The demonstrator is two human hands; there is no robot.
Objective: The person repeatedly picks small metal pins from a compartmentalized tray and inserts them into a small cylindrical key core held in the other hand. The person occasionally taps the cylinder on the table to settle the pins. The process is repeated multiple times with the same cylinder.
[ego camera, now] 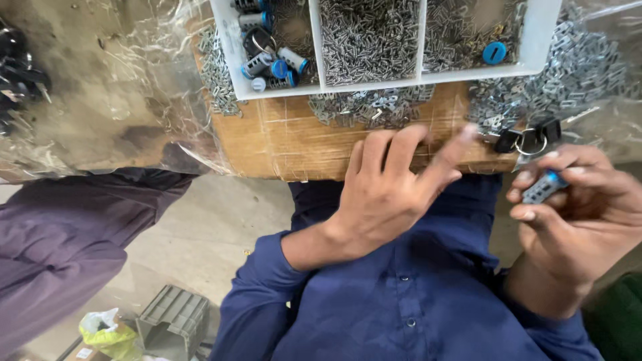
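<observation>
— What's in the right hand [578, 214]?

— A small metal lock cylinder [543, 188] with a blue end. The thumb and fingers are curled round it, pinching it, and it sits well off to one side of the cardboard board [287, 144], past its corner and below its near edge.

— And the left hand [391, 187]?

— Empty, as far as I can see. The fingers are spread loosely and rest on the near edge of the board, the fingertips [461, 137] just short of a heap of small metal clips [371, 107]. It grips nothing.

— What else lies on that board?

— At its far side stands a white divided tray [314, 43]. One compartment holds more lock cylinders [274, 63] with blue ends and a key ring; the middle one is full of tiny metal pins [371, 37]; the third has more small metal parts and one blue cap [495, 52]. Loose clips spill round the tray on both sides.

— Anything near the hand with the cylinder?

— A pair of black-headed keys on a ring [531, 139], lying at the board's corner, just above that hand and apart from it.

— And beyond the board?

— Crinkled clear plastic sheet [100, 87] covers the bench beside it. Below the board's near edge you see the person's blue shirt [401, 301], and next to it someone else's purple sleeve [60, 241]. On the floor lie a grey plastic piece [174, 321] and a yellow-green bag [107, 331].
</observation>
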